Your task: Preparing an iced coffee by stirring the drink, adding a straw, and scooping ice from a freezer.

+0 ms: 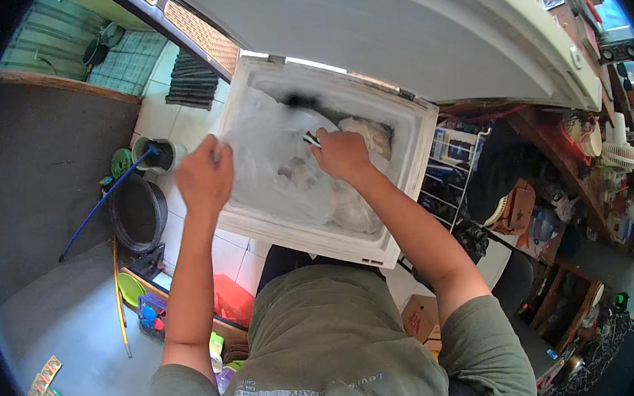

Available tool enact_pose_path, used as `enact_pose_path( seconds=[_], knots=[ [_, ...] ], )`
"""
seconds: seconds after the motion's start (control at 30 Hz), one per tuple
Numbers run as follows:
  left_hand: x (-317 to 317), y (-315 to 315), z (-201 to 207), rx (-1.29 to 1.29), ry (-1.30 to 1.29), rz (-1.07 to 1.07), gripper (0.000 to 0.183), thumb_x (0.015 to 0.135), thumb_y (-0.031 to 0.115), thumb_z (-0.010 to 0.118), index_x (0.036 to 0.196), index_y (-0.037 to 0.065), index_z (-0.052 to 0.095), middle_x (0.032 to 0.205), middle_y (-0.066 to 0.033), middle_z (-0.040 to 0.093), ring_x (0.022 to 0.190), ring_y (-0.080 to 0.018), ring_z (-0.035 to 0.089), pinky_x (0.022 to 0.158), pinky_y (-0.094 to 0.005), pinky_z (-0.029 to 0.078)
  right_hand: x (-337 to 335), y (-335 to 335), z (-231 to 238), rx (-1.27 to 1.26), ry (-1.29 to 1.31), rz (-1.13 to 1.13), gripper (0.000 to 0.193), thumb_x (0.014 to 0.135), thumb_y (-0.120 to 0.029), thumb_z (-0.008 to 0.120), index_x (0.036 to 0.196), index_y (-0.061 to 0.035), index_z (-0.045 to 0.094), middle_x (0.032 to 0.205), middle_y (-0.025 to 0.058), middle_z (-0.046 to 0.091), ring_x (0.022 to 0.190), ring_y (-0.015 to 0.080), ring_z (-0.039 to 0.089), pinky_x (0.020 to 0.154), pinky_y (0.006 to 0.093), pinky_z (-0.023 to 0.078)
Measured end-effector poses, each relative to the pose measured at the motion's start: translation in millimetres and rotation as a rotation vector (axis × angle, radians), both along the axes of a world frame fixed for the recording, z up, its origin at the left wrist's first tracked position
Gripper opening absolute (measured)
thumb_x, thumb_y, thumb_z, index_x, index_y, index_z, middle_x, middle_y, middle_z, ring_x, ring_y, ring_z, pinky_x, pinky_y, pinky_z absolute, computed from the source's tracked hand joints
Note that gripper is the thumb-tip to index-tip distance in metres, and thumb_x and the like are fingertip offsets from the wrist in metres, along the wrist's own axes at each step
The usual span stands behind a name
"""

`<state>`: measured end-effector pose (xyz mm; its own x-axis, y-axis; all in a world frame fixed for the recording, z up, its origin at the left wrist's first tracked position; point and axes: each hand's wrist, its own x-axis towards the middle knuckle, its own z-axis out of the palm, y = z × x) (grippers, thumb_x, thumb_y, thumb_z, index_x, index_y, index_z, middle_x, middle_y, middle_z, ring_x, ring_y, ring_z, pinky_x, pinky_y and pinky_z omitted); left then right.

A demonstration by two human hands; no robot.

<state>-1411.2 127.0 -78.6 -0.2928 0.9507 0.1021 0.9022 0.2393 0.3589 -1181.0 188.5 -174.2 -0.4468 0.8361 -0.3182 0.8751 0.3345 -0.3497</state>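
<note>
Head view: a white chest freezer (302, 246) stands directly in front of the person, its lid (393, 33) raised on the far side. The clear plastic bag (264, 157) lies spread across the left and middle part of the freezer's opening, its left edge drawn up toward the rim.

The left hand (206, 176) is above the left rim, fingers curled in and pinching the edge of the bag; the fingertips are slightly blurred. The right hand (343, 155) is over the opening, fingers closed around a small black-and-white object (311, 139), whose kind cannot be determined. Whether this hand also grips the plastic cannot be told.

Inside the freezer, a beige wrapped bundle (368, 135) sits toward the far right corner, just beyond the right hand. A whitish bagged item (356, 211) lies at the near right, below the right forearm.

Left of the freezer, on the tiled floor, a black tub (161, 212) stands near a grey pail (175, 157); a blue stick (100, 217) leans out from the pail. A dark ribbed mat (191, 81) lies farther off. To the right stands a white wire rack (455, 152).
</note>
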Motion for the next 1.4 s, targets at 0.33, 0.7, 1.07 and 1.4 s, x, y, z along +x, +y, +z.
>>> enact_pose_path(
  seconds=[0.33,0.7,1.07,1.4],
  knots=[
    [-14,-6,-10,-0.006,0.512,-0.468,0.033,0.077,0.009,0.062,0.109,0.016,0.066,0.122,-0.0060,0.060,0.111,-0.0300,0.057,0.105,-0.0521,0.028,-17,16,20,0.017,-0.044,-0.019,0.034,0.097,-0.032,0.045,0.096,-0.0021,0.060,0.087,0.0180,0.068,0.081,0.0338,0.068,0.070,0.0478,0.054],
    [4,-3,40,-0.113,0.116,-0.228,0.080,0.067,0.001,0.069,0.138,0.030,0.047,0.109,-0.0046,0.055,0.079,-0.0304,0.064,0.064,-0.0422,0.052,-25,13,30,0.112,-0.056,0.175,0.022,0.090,-0.019,0.049,0.098,-0.0028,0.062,0.087,0.0176,0.069,0.080,0.0325,0.069,0.065,0.0446,0.055],
    [-2,16,15,-0.181,0.064,-0.282,0.091,0.065,0.000,0.068,0.145,0.021,0.030,0.101,-0.0130,0.058,0.091,-0.0396,0.061,0.073,-0.0501,0.051,-38,24,39,0.074,-0.070,0.171,0.018,0.076,-0.015,0.060,0.087,-0.0040,0.068,0.089,0.0209,0.067,0.083,0.0387,0.066,0.071,0.0474,0.053],
    [-29,23,-10,-0.025,0.156,-0.420,0.086,0.064,0.009,0.079,0.140,0.001,0.039,0.127,-0.0236,0.056,0.117,-0.0402,0.054,0.100,-0.0411,0.042,-55,47,32,0.064,-0.054,0.199,0.021,0.078,-0.010,0.055,0.085,-0.0025,0.073,0.086,0.0201,0.069,0.079,0.0340,0.069,0.068,0.0467,0.056]
  ],
)
